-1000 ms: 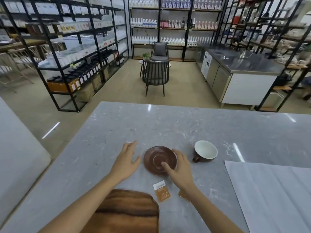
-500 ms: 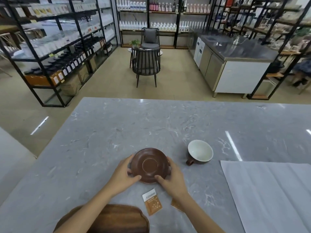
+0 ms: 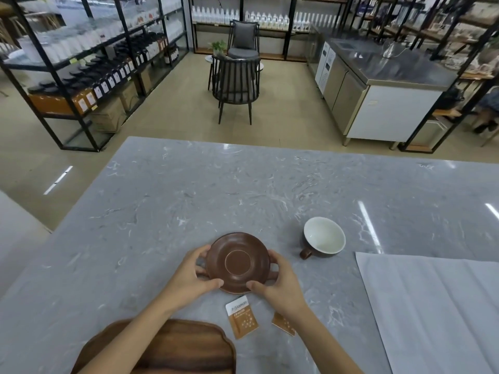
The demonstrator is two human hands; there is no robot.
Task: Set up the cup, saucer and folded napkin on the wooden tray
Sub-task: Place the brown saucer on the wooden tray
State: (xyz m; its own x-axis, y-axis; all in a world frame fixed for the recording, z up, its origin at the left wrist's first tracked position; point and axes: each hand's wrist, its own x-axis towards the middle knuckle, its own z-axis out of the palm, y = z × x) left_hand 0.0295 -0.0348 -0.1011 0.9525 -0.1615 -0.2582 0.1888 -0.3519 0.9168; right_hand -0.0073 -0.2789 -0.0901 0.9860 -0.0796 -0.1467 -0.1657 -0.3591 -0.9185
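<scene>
The big grey table (image 3: pixel 189 201) fills the middle of the frame. The white napkin (image 3: pixel 432 314) lies flat at the lower right. The wooden tray (image 3: pixel 183 349) sits at the bottom, left of middle, straight below the saucer (image 3: pixel 238 262) and close to the person. The left hand (image 3: pixel 189 273) and right hand (image 3: pixel 280 279) each curl round one side of the saucer, so both are just as near. The saucer is round, has no long side, and faces up. The cup (image 3: pixel 324 236) stands apart at its upper right, handle pointing lower left. I think the saucer must come down the frame to the tray
</scene>
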